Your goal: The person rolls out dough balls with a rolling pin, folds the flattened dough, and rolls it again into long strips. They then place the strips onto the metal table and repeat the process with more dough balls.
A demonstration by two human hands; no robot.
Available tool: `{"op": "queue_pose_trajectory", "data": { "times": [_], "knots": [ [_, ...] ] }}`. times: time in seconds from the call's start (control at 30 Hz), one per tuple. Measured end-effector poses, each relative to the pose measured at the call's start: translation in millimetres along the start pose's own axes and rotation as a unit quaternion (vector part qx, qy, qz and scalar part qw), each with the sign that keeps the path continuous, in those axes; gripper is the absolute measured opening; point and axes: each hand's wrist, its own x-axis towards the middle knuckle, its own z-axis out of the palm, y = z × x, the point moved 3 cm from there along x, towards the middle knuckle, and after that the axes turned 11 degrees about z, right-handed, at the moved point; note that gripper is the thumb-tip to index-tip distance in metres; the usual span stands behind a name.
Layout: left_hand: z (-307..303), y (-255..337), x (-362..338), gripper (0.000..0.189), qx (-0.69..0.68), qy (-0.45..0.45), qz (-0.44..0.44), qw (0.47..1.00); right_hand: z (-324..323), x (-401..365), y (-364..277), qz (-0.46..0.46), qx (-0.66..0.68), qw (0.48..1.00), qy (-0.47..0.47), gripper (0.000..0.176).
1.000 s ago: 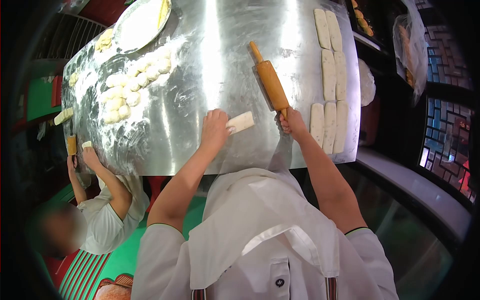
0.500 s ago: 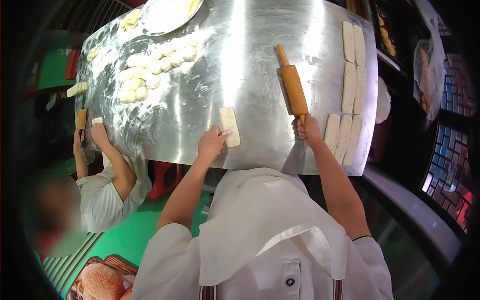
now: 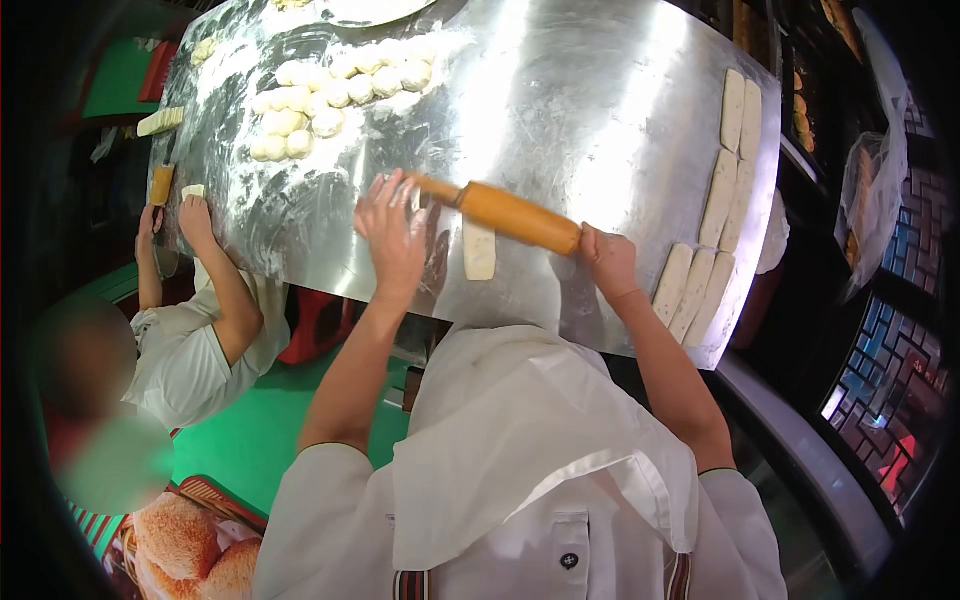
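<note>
A wooden rolling pin [image 3: 522, 218] lies slantwise across the view, its barrel overlapping the upper part of a flat dough strip [image 3: 480, 257]. My right hand [image 3: 610, 262] is closed around the pin's right handle. At the other end, my left hand [image 3: 393, 235] is open, fingers stretched out and dusted with flour, right beside the left handle. The dough strip rests on the metal table [image 3: 560, 110] near its front edge, below the pin.
Several long dough strips [image 3: 717, 200] line the table's right side. Floured dough balls [image 3: 327, 122] sit in a group at the upper left, below a large round plate [image 3: 375, 8]. To the left, a co-worker [image 3: 200, 330] holds a smaller rolling pin [image 3: 161, 185] beside a dough piece.
The rolling pin has swung from nearly upright to lying across the dough strip, carried by my right hand. My left hand has let go of the strip and moved up to the pin's left handle.
</note>
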Motion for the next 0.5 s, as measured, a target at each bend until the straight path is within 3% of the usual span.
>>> {"op": "queue_pose_trajectory", "data": {
  "times": [0.03, 0.07, 0.13, 0.3, 0.33, 0.37, 0.5],
  "knots": [
    [-12, -6, -2, 0.032, 0.007, 0.056, 0.016, 0.998, 2, -2, -16, -0.073, -0.036, 0.997, 0.001, 0.047],
    [-10, -18, -9, 0.032, 0.005, 0.056, 0.014, 0.998, 12, -3, -24, -0.074, -0.037, 0.997, 0.000, 0.047],
    [21, -41, -32, 0.018, 0.059, -0.187, 0.000, 0.981, 40, -8, -29, -0.099, -0.065, 0.993, -0.016, 0.047],
    [33, -44, -47, 0.027, 0.004, -0.145, 0.032, 0.989, 64, -32, -18, -0.030, -0.101, 0.993, -0.045, 0.046],
    [41, -48, -42, 0.032, 0.037, -0.200, 0.027, 0.979, 67, -30, -14, -0.006, -0.110, 0.992, -0.053, 0.046],
    [49, -51, -39, 0.038, 0.069, -0.258, 0.020, 0.964, 69, -22, -15, -0.007, -0.114, 0.992, -0.057, 0.046],
    [71, -74, 35, 0.044, 0.077, -0.190, -0.009, 0.979, 63, 66, -25, 0.023, -0.172, 0.985, -0.022, 0.053]
  ]
}}
